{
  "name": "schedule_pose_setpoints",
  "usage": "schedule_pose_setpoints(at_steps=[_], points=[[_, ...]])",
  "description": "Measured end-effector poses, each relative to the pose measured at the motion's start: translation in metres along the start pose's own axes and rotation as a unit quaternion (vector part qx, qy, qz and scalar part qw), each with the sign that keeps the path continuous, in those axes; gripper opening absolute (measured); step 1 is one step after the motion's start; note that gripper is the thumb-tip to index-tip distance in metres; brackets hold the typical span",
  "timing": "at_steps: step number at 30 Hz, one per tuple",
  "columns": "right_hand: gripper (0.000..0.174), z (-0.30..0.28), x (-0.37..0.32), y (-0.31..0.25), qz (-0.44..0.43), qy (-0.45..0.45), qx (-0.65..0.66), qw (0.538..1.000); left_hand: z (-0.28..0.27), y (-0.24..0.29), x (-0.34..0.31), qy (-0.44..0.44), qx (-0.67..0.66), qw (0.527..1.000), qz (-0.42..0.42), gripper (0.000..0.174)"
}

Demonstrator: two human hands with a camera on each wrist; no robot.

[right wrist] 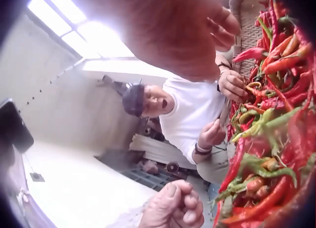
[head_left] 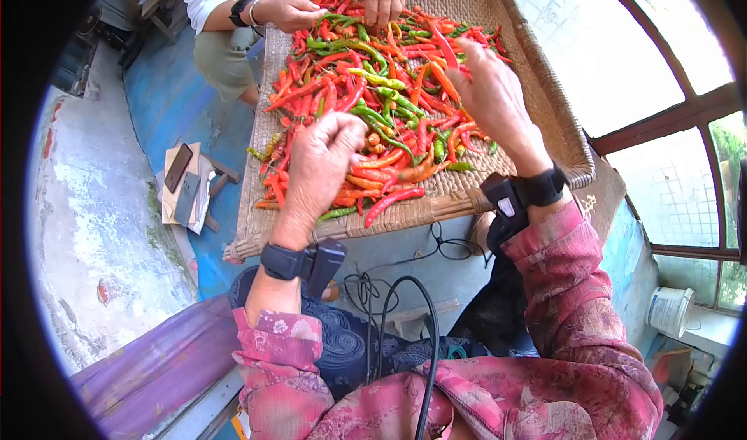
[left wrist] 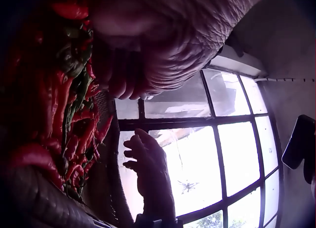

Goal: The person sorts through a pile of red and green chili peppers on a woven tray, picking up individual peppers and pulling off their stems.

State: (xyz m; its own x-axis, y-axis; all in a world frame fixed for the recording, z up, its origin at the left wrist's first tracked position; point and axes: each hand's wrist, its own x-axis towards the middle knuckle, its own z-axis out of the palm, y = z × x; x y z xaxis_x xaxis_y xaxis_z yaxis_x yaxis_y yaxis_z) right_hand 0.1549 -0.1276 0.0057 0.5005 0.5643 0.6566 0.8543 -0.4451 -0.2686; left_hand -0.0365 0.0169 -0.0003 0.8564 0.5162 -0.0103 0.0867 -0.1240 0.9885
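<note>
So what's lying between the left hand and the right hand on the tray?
Chili peppers, red, orange and green, cover the woven tray from the left hand to the right hand; the head view shows it.

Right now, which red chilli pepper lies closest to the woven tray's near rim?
The long red chilli pepper lying slantwise by the left hand, beside a green chilli pepper; its tip points at the woven tray rim. Other red ones sit farther in.
</note>
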Motion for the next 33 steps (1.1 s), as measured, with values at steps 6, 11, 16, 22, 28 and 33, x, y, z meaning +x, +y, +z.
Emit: schedule_pose_setpoints(at_steps=[6,11,16,22,28,33], points=[[0.021,-0.003,-0.036,-0.057,-0.144,-0.519,0.16,0.827,-0.004,-0.007,-0.002,-0.006,0.085,0.996,0.005,0.017],[0.029,0.006,-0.052,-0.07,-0.202,-0.443,0.11,0.866,-0.004,-0.014,-0.003,-0.035,0.103,0.994,0.022,0.013],[0.025,0.009,-0.062,-0.077,-0.224,-0.356,0.072,0.904,-0.003,-0.02,-0.001,-0.046,0.128,0.989,0.063,0.014],[0.028,0.01,-0.06,-0.07,-0.206,-0.406,0.057,0.889,0.004,-0.016,-0.003,-0.04,0.207,0.97,0.119,0.015],[0.017,0.02,-0.062,-0.067,-0.228,-0.321,0.094,0.915,0.005,-0.01,-0.003,-0.032,0.199,0.972,0.12,0.013],[0.011,0.01,-0.039,-0.059,-0.147,-0.284,0.055,0.946,-0.001,-0.006,0.0,0.02,0.132,0.985,0.11,0.011]])
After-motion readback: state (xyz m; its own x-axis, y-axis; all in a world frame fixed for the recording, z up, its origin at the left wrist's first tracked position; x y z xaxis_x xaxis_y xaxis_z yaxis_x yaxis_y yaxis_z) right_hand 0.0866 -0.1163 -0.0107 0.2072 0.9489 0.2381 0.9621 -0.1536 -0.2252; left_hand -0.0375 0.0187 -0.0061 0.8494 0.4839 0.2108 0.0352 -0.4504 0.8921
